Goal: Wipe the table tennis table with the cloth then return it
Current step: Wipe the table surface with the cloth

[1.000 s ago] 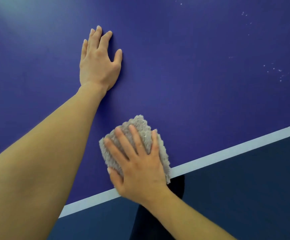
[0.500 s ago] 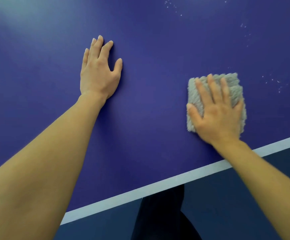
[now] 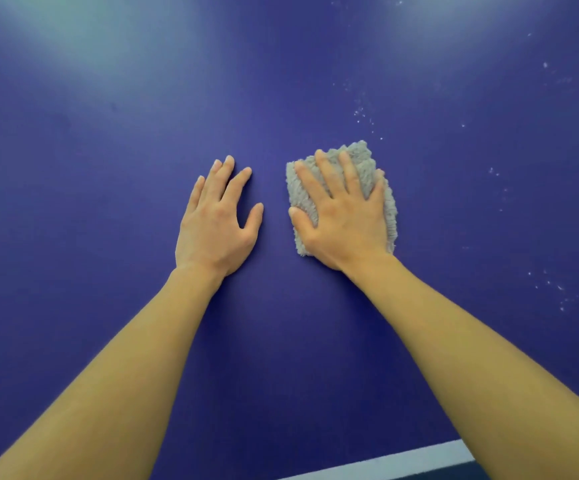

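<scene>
My right hand [image 3: 343, 220] lies flat, fingers straight, pressing the folded grey cloth [image 3: 363, 159] onto the blue table tennis table [image 3: 108, 174]. My left hand [image 3: 215, 223] rests open on the surface just beside it, to its left. White specks [image 3: 362, 114] lie beyond and right of the cloth. The right hand is nearer, so I judge the next stroke should run forward-right.
</scene>
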